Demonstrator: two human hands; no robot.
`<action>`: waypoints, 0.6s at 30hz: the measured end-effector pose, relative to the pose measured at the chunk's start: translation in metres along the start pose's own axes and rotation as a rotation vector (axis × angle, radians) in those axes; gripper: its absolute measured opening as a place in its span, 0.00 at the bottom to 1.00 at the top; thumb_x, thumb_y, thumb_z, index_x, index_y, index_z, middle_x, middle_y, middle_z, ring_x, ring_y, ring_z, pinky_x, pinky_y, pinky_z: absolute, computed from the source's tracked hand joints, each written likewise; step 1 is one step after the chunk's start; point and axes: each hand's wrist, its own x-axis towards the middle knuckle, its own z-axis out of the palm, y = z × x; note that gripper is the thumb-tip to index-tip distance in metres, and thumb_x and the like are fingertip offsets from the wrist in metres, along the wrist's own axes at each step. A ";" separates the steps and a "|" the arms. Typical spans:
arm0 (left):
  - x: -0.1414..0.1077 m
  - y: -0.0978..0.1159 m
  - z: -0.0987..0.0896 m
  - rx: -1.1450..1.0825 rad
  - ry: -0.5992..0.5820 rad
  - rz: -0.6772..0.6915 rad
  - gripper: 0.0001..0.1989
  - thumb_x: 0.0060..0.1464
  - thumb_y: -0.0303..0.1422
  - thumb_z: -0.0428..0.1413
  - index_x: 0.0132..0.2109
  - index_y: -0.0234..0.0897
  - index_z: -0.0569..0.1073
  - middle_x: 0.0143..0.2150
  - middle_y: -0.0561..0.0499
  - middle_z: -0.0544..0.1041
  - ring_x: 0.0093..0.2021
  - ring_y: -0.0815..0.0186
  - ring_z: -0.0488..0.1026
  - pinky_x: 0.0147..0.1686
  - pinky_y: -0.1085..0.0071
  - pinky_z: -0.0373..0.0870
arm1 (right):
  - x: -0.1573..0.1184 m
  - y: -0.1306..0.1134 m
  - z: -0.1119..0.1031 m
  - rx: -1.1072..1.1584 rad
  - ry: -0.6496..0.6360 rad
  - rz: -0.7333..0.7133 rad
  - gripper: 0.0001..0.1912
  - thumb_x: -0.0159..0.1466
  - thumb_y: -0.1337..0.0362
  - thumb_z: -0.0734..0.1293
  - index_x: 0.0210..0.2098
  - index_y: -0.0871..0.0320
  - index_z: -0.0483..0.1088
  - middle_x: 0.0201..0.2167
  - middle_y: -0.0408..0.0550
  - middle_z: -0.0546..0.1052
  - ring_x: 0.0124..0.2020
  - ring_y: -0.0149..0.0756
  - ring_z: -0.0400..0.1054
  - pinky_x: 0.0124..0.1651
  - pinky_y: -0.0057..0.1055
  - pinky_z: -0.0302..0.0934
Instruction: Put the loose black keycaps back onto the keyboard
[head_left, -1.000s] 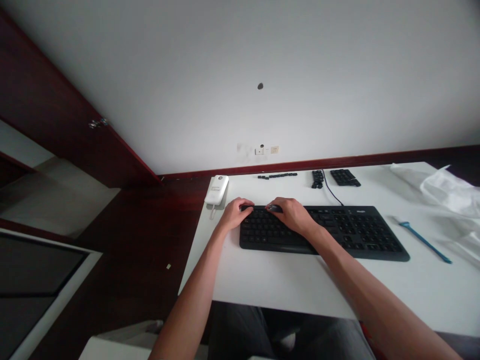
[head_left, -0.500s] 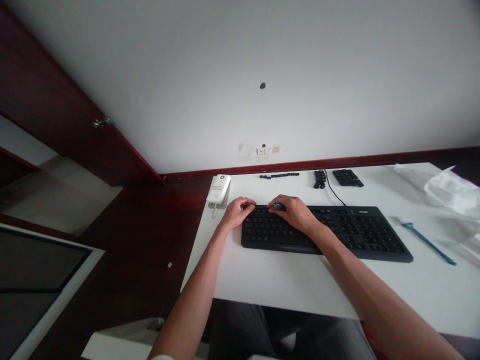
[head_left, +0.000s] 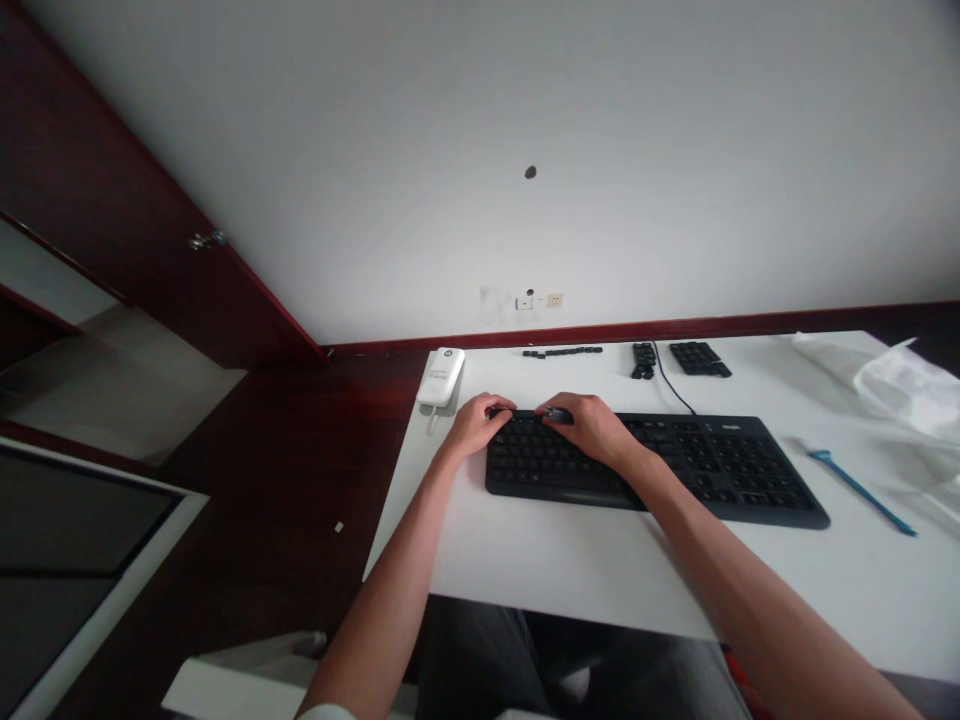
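A black keyboard (head_left: 712, 470) lies flat on the white table. My left hand (head_left: 480, 422) is at its upper left corner, fingers curled over the back edge and thumb on the front side, gripping it. My right hand (head_left: 589, 425) rests over the top row of keys, closed around a small dark, shiny tool (head_left: 556, 414), mostly hidden by the fingers. Loose black keycaps (head_left: 562, 352) lie in a row behind the keyboard. More keycaps form a small cluster (head_left: 643, 360) and a larger block (head_left: 699, 359) to the right.
A white power bank (head_left: 441, 377) with a short cable lies at the table's left edge. A blue brush-like stick (head_left: 862, 493) is right of the keyboard, below a crumpled white plastic bag (head_left: 900, 385). The keyboard cable (head_left: 673, 385) runs toward the back. A wall (head_left: 675, 200) stands behind.
The view has shifted slightly, so the table and keyboard sit a little farther right. Both hands keep the same grip and position on the keyboard.
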 end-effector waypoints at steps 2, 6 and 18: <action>-0.001 0.001 -0.001 0.017 -0.002 0.000 0.09 0.61 0.32 0.58 0.45 0.40 0.83 0.46 0.49 0.83 0.48 0.60 0.79 0.52 0.66 0.72 | 0.001 0.000 0.002 0.019 0.026 0.011 0.11 0.67 0.66 0.68 0.47 0.53 0.79 0.47 0.47 0.84 0.47 0.43 0.78 0.55 0.38 0.69; -0.001 0.002 0.000 0.011 0.000 0.011 0.08 0.62 0.33 0.58 0.45 0.41 0.82 0.45 0.50 0.82 0.47 0.61 0.78 0.51 0.66 0.71 | 0.005 -0.003 0.004 0.034 0.044 0.029 0.10 0.67 0.66 0.68 0.46 0.53 0.79 0.46 0.47 0.84 0.47 0.44 0.78 0.55 0.38 0.69; 0.001 -0.003 0.001 -0.047 0.012 0.109 0.08 0.61 0.36 0.63 0.45 0.41 0.84 0.45 0.48 0.80 0.49 0.61 0.76 0.54 0.65 0.70 | 0.021 -0.020 0.005 0.106 0.017 0.066 0.06 0.66 0.63 0.71 0.39 0.54 0.82 0.38 0.46 0.85 0.40 0.43 0.79 0.45 0.34 0.67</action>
